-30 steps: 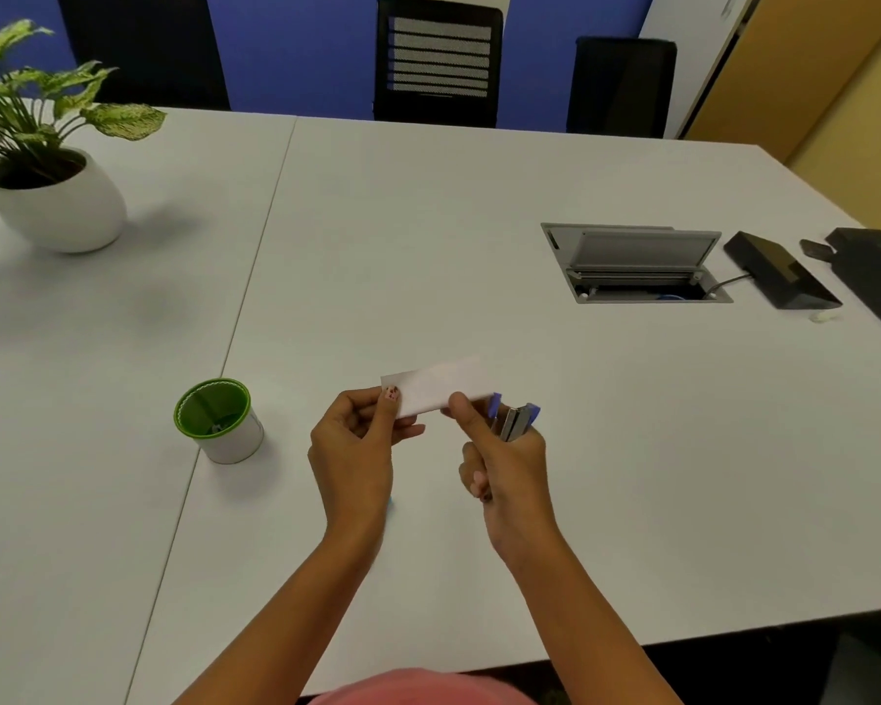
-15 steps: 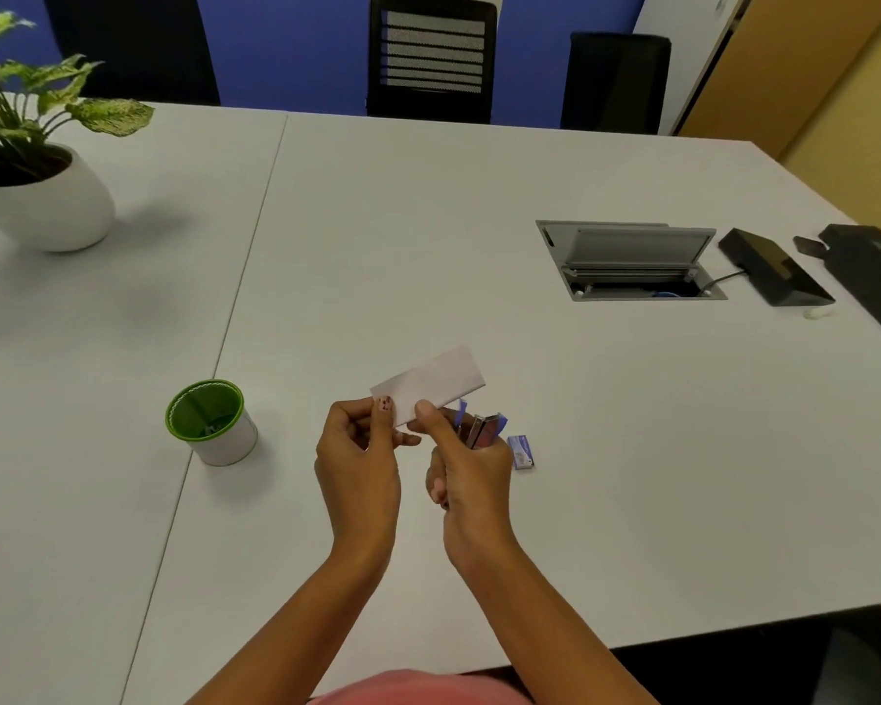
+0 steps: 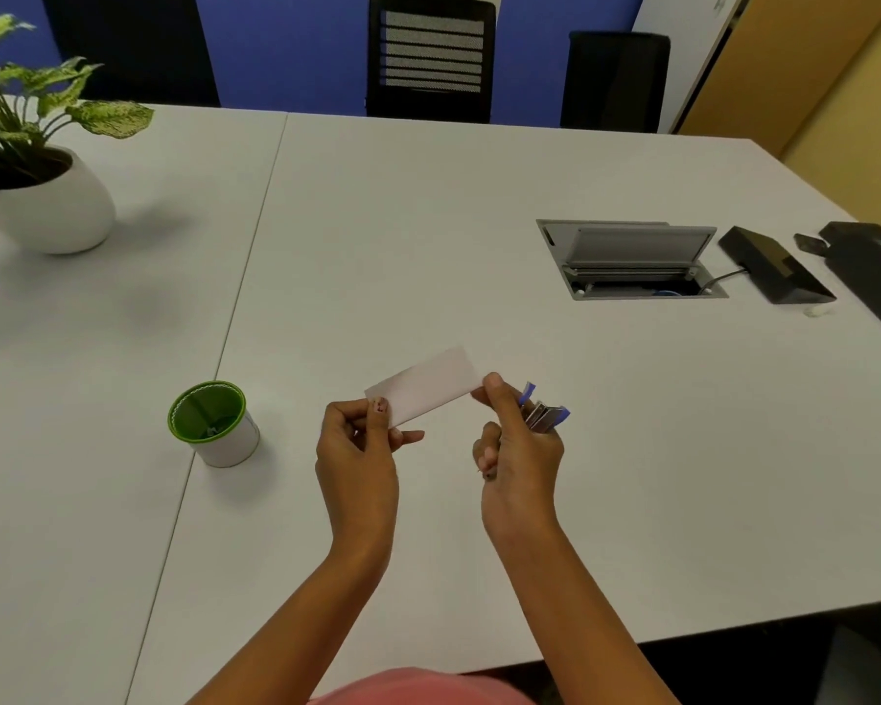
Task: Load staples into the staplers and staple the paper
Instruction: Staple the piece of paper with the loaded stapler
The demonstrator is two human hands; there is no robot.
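White paper strip (image 3: 423, 386) is being pinched at the table's six o'clock by the left hand (image 3: 357, 450) and right hand (image 3: 520, 450), a small blue-and-silver stapler (image 3: 542, 415) also being gripped in the right. Stapling is being readied; the edge probably needs feeding between the jaws.

Open table (image 3: 428, 221) surface ahead and to the right of the left hand (image 3: 357, 460) and right hand (image 3: 520, 460), which hold paper (image 3: 423, 386) and stapler (image 3: 545, 418) above front centre. Green-rimmed cup (image 3: 230, 447) stands near, left of the left hand. Potted plant (image 3: 47, 211) blocks far left; raised cable hatch (image 3: 631, 251) and black devices (image 3: 774, 272) far right.
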